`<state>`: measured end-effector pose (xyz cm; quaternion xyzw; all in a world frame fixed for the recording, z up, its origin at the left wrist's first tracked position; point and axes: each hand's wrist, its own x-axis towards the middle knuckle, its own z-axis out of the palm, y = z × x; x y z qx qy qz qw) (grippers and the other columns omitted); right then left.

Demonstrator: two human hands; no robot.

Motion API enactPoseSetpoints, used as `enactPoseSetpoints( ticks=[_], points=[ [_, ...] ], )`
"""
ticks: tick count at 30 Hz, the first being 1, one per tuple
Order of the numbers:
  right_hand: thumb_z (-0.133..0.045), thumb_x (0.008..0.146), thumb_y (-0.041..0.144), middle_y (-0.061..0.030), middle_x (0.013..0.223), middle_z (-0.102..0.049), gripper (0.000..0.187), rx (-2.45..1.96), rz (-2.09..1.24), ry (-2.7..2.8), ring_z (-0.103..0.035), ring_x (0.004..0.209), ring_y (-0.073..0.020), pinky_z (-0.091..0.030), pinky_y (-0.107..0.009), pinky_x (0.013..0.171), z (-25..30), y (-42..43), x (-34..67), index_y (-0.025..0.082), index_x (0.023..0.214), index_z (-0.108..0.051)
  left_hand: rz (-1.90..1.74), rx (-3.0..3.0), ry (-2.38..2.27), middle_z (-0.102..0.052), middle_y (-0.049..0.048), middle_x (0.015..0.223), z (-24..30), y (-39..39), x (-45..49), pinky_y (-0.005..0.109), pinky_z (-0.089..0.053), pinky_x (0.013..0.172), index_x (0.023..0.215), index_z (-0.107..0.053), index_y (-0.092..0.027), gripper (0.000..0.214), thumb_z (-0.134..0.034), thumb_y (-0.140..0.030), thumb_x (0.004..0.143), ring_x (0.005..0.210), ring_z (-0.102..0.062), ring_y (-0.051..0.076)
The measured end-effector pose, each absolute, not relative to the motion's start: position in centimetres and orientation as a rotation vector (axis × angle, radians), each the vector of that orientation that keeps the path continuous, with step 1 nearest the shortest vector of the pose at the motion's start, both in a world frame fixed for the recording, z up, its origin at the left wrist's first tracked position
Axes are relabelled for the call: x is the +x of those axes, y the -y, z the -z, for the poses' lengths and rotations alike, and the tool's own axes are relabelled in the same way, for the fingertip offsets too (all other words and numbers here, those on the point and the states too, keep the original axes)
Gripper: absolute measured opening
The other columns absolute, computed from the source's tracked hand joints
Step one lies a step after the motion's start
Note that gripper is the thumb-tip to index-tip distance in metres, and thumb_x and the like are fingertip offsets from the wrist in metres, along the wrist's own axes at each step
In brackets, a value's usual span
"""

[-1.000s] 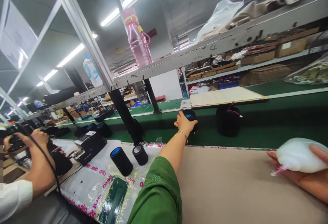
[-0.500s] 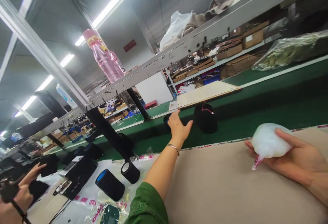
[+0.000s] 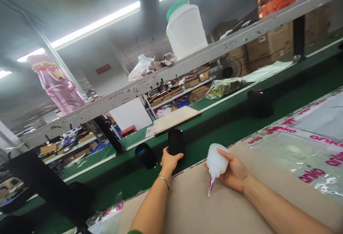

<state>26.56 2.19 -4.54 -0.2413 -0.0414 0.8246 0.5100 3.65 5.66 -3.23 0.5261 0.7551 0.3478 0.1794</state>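
While right hand wraps round white bottle, left hand — half-curled — grips black cylinder near lower end.

Squeeze btl smooth transl plastic, tall cyl matt, cloth-like, board wood-look, film glossy plastic.

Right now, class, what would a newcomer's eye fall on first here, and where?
Probably the white squeeze bottle, nozzle pointing down, held in the right grip above the tan work surface. Next, the left grip at the lower end of a black cylinder, near picture centre. Higher up, a white green-lidded tub stands on the grey shelf, with a pink bottle farther left.
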Motion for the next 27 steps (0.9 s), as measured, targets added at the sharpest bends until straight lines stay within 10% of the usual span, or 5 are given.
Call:
enactPoseSetpoints(
  ticks=[12, 20, 27],
  points=[
    [-0.04, 0.1, 0.023, -0.0131, 0.121, -0.027, 0.065, -0.575, -1.957, 0.093, -0.012, 0.131, -0.0153, -0.008, -0.047, 0.114, 3.3, -1.5, 26.8, 0.018, 0.161, -0.02, -0.977, 1.83, -2.065, -0.051, 0.0089, 0.124, -6.7, 7.1, -0.9, 0.041, -0.04, 0.1, 0.133, -0.041, -0.026, 0.088, -0.079, -0.024, 0.054, 0.117, -0.049, 0.028],
    [-0.018, 0.101, 0.024, -0.0075, 0.117, -0.033, 0.054, -0.694, -1.769, 0.255, -0.03, 0.121, -0.0197, -0.016, -0.055, 0.102, -2.4, 1.0, 25.8, 0.04, 0.152, -0.027, -1.168, 1.887, -1.782, -0.041, 0.0074, 0.141, -3.8, 11.1, 0.3, 0.04, -0.041, 0.106, 0.141, -0.032, -0.027, 0.105, -0.085, -0.033, 0.051, 0.123, -0.048, 0.025],
    [-0.03, 0.1, 0.019, -0.0033, 0.122, -0.03, 0.045, -0.511, -1.484, 0.619, -0.037, 0.115, -0.0128, -0.026, -0.05, 0.107, -6.6, 1.0, 21.1, 0.04, 0.139, -0.041, -1.317, 1.776, -1.661, -0.034, 0.0097, 0.147, -2.3, 10.3, -0.6, 0.042, -0.031, 0.115, 0.122, -0.058, -0.023, 0.091, -0.091, -0.045, 0.04, 0.133, -0.039, 0.03]
  ],
)
